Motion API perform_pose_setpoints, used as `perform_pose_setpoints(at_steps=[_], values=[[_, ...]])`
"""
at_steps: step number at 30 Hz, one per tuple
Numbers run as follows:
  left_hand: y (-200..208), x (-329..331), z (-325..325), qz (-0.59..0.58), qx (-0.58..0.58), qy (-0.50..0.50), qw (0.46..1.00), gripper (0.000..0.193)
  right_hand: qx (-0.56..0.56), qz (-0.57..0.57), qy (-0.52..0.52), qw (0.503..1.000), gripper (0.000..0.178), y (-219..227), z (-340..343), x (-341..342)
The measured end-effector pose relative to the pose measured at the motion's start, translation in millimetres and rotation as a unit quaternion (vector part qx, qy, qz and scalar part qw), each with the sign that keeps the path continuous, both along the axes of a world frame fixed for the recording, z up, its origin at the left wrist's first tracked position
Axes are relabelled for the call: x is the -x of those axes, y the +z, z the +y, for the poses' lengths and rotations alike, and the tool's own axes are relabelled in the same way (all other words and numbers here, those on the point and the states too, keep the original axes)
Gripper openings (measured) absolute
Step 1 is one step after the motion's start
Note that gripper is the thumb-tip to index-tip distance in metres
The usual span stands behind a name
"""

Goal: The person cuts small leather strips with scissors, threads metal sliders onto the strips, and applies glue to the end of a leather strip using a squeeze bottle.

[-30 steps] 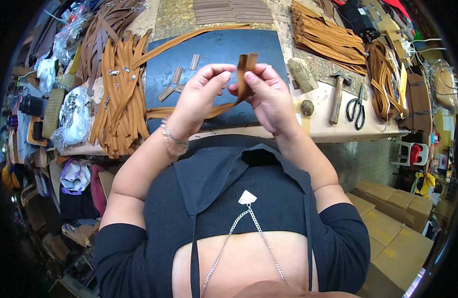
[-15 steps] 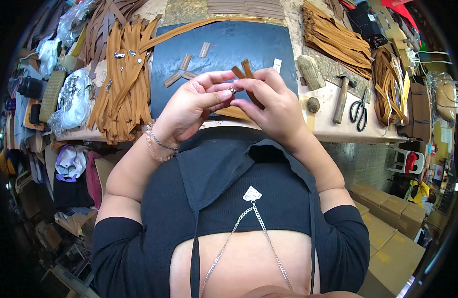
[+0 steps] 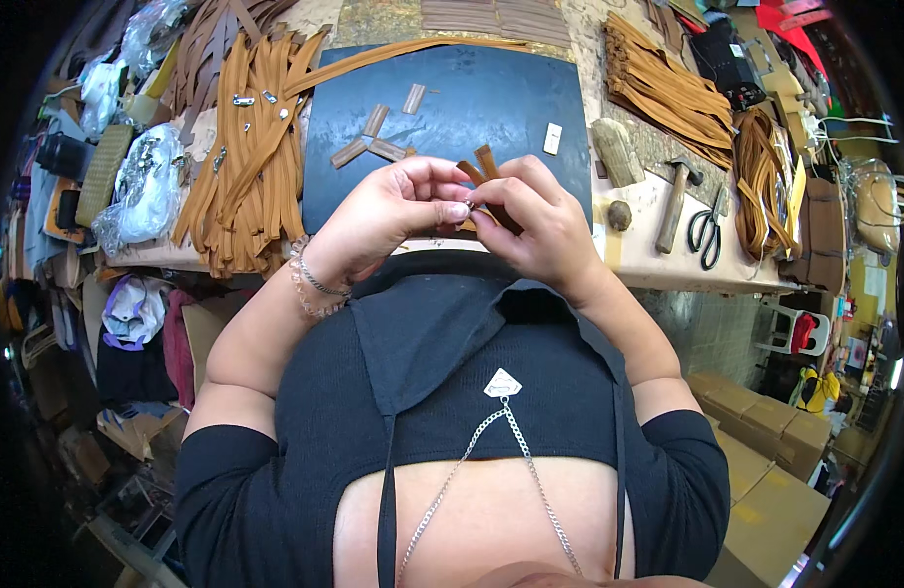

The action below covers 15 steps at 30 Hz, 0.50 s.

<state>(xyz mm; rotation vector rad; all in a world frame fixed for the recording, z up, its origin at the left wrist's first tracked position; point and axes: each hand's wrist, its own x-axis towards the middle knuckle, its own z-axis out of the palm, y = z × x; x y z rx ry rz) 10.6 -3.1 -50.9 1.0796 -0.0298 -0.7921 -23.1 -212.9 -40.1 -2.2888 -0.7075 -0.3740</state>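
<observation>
Over the near edge of a dark board (image 3: 452, 108), my two hands meet at fingertip height. My right hand (image 3: 540, 230) is closed around a brown zipper tape (image 3: 486, 161), whose two split ends stick up above the fingers. Between thumb and fingertips, my left hand (image 3: 398, 206) pinches a small shiny metal piece (image 3: 469, 205), which looks like a zipper slider. It is right against the tape beside my right thumb; whether the tape runs through it is hidden by the fingers. Several short brown strips (image 3: 376, 121) lie on the board beyond my left hand.
Long brown zippers (image 3: 261, 186) are heaped at left, with loose metal sliders (image 3: 243, 100) on top. At right are a white piece (image 3: 552, 138), a worn block (image 3: 618, 153), a round lump (image 3: 620, 216), a hammer (image 3: 671, 208), black-handled scissors (image 3: 707, 233) and zipper bundles (image 3: 663, 93).
My left fingertips have brought the metal piece nearer to me and slightly right, up against the tape by my right thumb. The gap between the hands has narrowed. The view has shifted slightly.
</observation>
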Motion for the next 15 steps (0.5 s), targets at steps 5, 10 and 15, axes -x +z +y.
perform_pose_setpoints(at_steps=[5,10,15], values=[[3,-4,5,-0.001,-0.028,-0.091,0.995,0.020,-0.093,0.018,0.007,0.996,0.018,0,0,1],[6,-10,14,-0.066,-0.018,-0.037,0.997,0.020,-0.135,0.166,0.000,0.977,0.020,19,-8,1],[31,-8,17,-0.150,-0.111,-0.028,0.982,0.016,-0.205,0.260,0.020,0.943,0.015,26,-12,7]])
